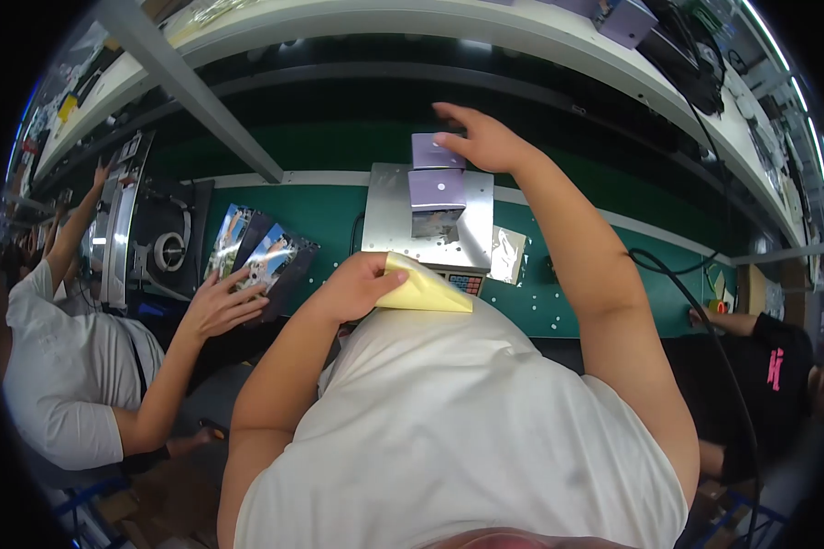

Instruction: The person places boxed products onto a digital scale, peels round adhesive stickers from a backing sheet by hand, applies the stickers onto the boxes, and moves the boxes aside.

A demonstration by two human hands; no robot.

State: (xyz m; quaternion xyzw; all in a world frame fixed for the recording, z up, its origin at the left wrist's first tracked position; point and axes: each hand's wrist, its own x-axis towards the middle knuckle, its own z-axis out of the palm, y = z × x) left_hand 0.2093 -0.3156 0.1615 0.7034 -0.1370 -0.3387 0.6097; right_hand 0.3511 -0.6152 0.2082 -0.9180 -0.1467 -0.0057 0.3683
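Note:
My left hand [362, 284] pinches a yellow sheet [426, 288] in front of my shirt, its free end reaching toward the right. My right hand [485, 142] is at the farther purple box [430, 149], the thumb at the box's edge and the fingers stretched out past it. A second purple box [437, 190] stands just nearer, with a round white dot on it. Both are at the metal plate of a weighing scale [389, 220]. The scale's keypad [462, 282] is partly covered by the yellow sheet.
Left of me, another person's hand [220, 306] touches dark packages with printed pictures [270, 256]. A clear plastic bag [506, 254] lies right of the scale on the green mat [545, 306]. A black cable [705, 316] hangs at right; a shelf [485, 32] runs above.

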